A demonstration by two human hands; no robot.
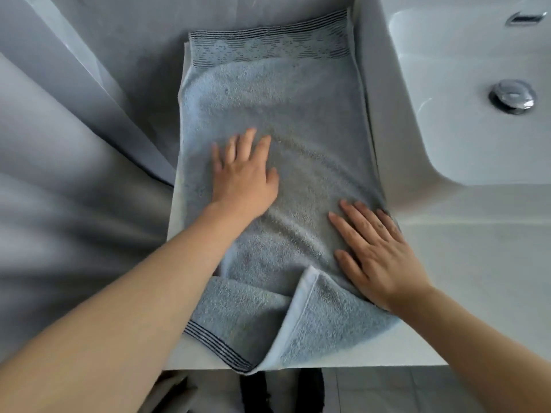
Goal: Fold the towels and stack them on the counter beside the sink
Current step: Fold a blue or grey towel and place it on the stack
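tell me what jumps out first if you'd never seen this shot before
A pale blue towel spread along the white counter fills the middle, its near end flipped back. Both hands lie flat on it: the left hand near the centre, the right hand by its right edge. The sink with its chrome drain sits at upper right.

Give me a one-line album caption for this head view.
Both hands, left and right, press flat on a blue towel beside the sink.
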